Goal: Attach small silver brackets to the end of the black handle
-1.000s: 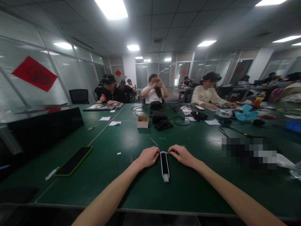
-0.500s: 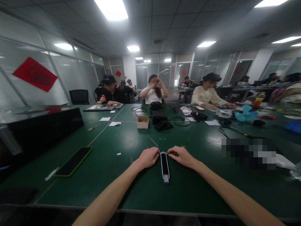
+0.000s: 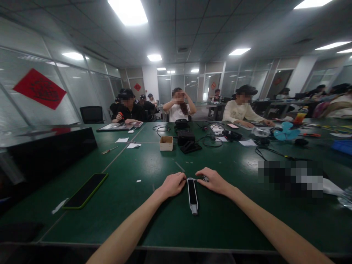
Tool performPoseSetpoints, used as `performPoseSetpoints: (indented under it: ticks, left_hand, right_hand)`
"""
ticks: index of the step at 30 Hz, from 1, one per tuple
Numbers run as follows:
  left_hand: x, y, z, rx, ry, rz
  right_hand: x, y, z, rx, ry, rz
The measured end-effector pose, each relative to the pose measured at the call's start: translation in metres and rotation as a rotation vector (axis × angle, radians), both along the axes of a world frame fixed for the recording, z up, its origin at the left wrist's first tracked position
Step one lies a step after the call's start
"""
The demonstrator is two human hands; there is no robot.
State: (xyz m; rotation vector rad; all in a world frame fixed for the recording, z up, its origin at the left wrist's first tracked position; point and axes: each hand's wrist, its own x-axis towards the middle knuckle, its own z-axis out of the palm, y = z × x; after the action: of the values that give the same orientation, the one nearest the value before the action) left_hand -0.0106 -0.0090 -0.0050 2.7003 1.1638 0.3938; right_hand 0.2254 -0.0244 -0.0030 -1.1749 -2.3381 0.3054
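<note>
Just opened the right hand [image 3: 213,182] wider since the earlier frame, lifting forefinger from thumb, half spread, can't tell with what in hold; keeping the left hand [image 3: 173,184] curled nearly closed, hold unreadable; working at the far end of the white-framed device [image 3: 193,194], lying flat between both, probably calling for steady fingertips next
</note>
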Motion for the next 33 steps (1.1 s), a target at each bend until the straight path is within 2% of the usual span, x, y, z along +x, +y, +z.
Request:
performPoseSetpoints:
  ticks: [6, 17, 22, 26, 33]
  left_hand:
    - [0.000, 0.002, -0.003, 0.011, 0.005, -0.002]
    - [0.001, 0.002, -0.004, 0.006, 0.011, 0.008]
    - [0.001, 0.001, -0.001, 0.004, 0.008, 0.004]
    - [0.001, 0.000, 0.001, -0.001, 0.008, -0.001]
    - [0.001, 0.001, -0.001, 0.008, 0.018, 0.008]
  right_hand:
    - [0.031, 0.014, 0.002, 0.162, -0.135, -0.134]
    - [0.036, 0.021, -0.002, 0.063, -0.358, -0.113]
    - [0.043, 0.024, -0.003, 0.051, -0.354, -0.131]
    - [0.044, 0.020, 0.002, 0.049, -0.251, -0.103]
    - [0.032, 0.000, 0.019, -0.129, -0.169, -0.005]
